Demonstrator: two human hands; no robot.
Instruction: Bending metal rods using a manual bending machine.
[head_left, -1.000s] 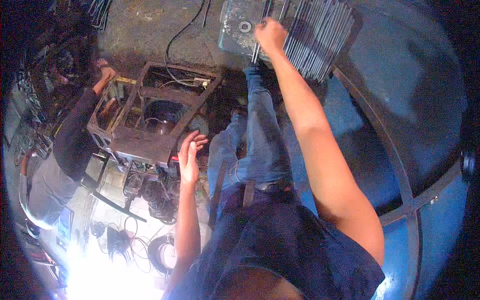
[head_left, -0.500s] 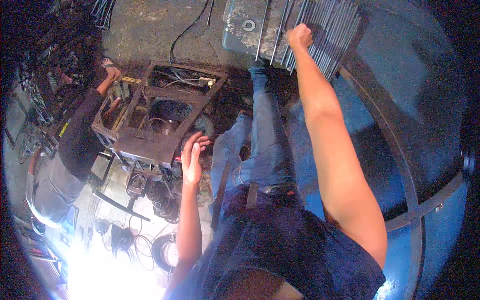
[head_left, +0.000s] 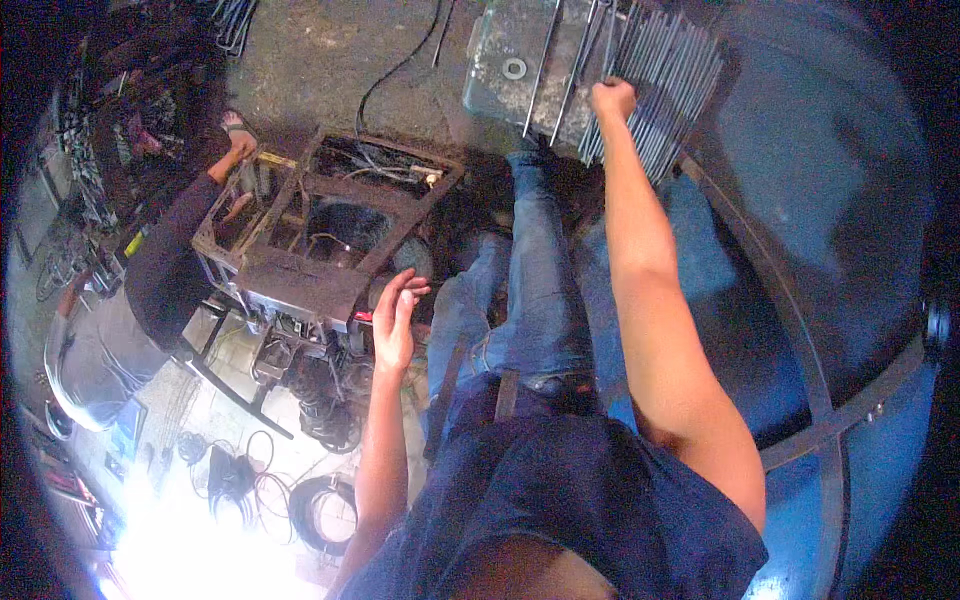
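My right hand [head_left: 613, 98] is closed at the left side of a row of thin metal rods [head_left: 668, 95], near their closer ends. One rod appears to run into its grip, though the fingers hide the contact. The rods lie side by side on a worn grey tabletop [head_left: 490, 95], with a few spaced apart on its left. A round metal washer [head_left: 514, 68] lies flat there too. My left hand [head_left: 395, 325] hangs in the air, open, fingers apart and holding nothing. It is nearest to a rusty metal frame machine [head_left: 300, 285] on its left.
At left another person [head_left: 110, 330] bends low beside the machine, a foot [head_left: 238, 135] near its far corner. Glaring white light [head_left: 200, 540] floods the lower left. Coiled cable [head_left: 325, 515] lies on the floor. Blue metal panels [head_left: 800, 200] with a dark bar stand right.
The view has shifted, so the tabletop and machine sit lower and further right. My right hand has come slightly nearer to me along the rods, still closed. My left hand stays open.
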